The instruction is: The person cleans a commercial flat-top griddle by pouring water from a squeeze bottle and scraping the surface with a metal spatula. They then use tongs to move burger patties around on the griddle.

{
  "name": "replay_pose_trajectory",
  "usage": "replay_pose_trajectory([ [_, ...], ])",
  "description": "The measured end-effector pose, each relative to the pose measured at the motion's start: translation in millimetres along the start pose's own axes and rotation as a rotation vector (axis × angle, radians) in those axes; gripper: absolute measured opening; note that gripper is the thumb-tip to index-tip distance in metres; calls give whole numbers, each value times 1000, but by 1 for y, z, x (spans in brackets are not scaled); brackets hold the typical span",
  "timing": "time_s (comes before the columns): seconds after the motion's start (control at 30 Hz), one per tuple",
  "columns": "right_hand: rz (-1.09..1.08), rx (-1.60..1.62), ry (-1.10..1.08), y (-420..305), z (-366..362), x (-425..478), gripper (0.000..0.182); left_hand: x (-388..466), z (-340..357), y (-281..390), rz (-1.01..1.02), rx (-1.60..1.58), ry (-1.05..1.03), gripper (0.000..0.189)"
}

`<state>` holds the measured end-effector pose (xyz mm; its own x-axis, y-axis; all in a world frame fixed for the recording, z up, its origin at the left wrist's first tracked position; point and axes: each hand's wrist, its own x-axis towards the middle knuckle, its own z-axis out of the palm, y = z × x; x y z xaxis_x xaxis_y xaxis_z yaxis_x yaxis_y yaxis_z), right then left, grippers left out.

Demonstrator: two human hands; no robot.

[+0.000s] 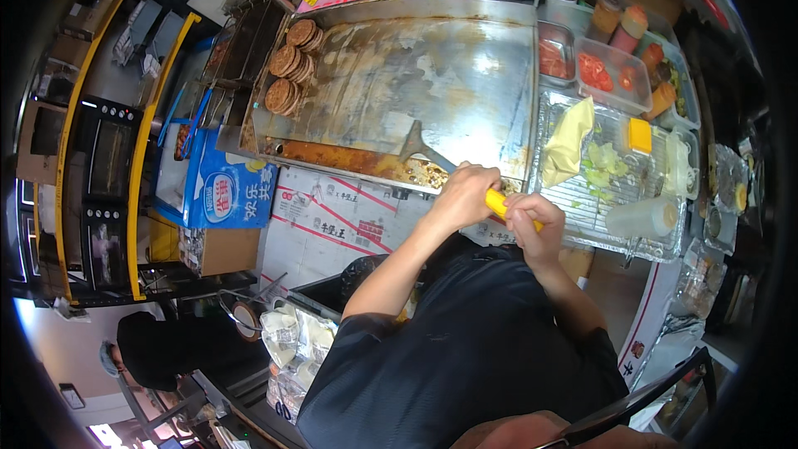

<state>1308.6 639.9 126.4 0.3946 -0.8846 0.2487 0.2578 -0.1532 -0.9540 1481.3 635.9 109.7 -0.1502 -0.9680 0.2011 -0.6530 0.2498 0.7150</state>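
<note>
Both my hands are on one long-handled metal scraper with a yellow grip. My left hand is closed round the shaft near the yellow part. Behind it, my right hand grips the handle's yellow end. The scraper's head lies at the front edge of a flat-top griddle, over its greasy brown front trough. Browned round patties are stacked in several piles at the griddle's left side. The griddle surface bears brown stains and shiny patches.
Right of the griddle, a wire rack tray holds lettuce, yellow paper and a squeeze bottle. Tubs of sliced tomato and sauce bottles stand behind. A blue chest freezer is at left; another person is lower left.
</note>
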Motion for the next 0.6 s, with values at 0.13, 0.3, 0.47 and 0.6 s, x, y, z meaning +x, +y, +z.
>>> replay_pose_trajectory([
  [0.13,132,83,-4,15,55,29,11,-16,-35,-38,-29,103,177,26],
  [0.3,66,-36,-140,44,142,71,12,-45,-98,-97,-90,168,363,27],
  [0.47,106,-89,-265,35,178,100,6,-52,-147,-117,-130,165,287,21],
  [0.6,38,-314,-333,-2,162,124,16,-26,-154,-97,-84,138,280,19],
])
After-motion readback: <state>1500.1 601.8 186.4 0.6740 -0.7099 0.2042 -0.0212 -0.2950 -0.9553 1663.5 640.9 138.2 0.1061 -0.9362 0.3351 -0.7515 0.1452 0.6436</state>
